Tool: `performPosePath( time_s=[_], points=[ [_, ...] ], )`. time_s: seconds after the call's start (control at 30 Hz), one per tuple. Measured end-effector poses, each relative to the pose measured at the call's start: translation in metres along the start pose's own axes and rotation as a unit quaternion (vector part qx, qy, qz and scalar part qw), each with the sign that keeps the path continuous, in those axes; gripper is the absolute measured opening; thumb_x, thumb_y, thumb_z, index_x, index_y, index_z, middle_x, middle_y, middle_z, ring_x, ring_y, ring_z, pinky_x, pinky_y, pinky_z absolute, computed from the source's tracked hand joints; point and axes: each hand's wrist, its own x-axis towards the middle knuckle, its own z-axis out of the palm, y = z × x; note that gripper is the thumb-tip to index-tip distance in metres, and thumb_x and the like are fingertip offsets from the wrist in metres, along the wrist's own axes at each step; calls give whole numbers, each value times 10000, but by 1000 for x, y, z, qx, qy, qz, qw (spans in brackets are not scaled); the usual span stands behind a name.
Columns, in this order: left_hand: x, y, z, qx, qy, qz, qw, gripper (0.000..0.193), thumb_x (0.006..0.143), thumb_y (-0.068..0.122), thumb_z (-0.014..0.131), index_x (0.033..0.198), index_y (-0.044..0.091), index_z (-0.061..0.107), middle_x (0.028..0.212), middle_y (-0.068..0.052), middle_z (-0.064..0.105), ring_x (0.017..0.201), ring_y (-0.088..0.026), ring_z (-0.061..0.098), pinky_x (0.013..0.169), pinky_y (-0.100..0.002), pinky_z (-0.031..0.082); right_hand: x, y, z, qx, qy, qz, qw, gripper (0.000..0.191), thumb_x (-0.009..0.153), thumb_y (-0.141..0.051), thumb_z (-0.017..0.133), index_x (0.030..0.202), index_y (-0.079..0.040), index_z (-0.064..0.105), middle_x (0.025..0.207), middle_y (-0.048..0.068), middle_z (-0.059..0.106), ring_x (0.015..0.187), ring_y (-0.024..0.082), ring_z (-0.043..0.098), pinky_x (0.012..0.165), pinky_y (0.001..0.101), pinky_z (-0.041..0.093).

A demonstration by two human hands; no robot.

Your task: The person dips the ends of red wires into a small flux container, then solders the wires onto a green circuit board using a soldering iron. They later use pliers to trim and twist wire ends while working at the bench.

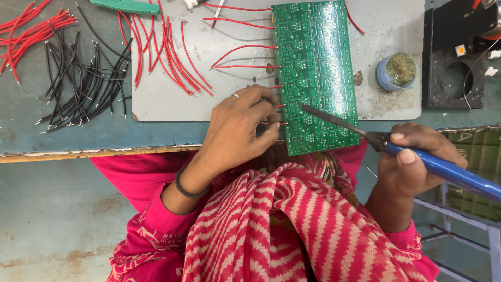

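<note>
Head view: several red wires point(242, 49) already stand along the green circuit board point(314, 73) (lower ones unfinished, I judge); left hand point(240, 125) pinches one wire, right hand point(412, 162) grasps the soldering iron point(396, 146).

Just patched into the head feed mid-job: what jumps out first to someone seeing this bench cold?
The long green circuit board at centre, lying on a grey mat, with red wires sticking out of its left edge. The right hand holds a blue-handled soldering iron, its tip over the board's lower part, while the left hand rests at the board's left edge. At far left lie loose bundles of black wires.
</note>
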Motion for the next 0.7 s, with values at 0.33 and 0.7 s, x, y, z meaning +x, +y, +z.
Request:
performPosePath(
  time_s=[0.33,0.7],
  points=[
    [-2,2,-1,0,-4,0,1000,143,836,186,727,858,74,640,1129,-57,655,987,-287,646,853,-419,519,-4,-33,54,-16,-191,71,979,331,1097,-267,663,1343,-82,542,1238,187,707,1027,303,774,830,355,661],
    [-7,6,-3,-2,8,2,1000,145,847,195,726,864,84,634,1150,-46,653,1051,-273,648,899,-410,515,8,-45,75,-133,-271,-11,953,350,1028,-195,751,1272,-90,522,1276,245,707,1186,329,709,992,350,557]
  ],
)
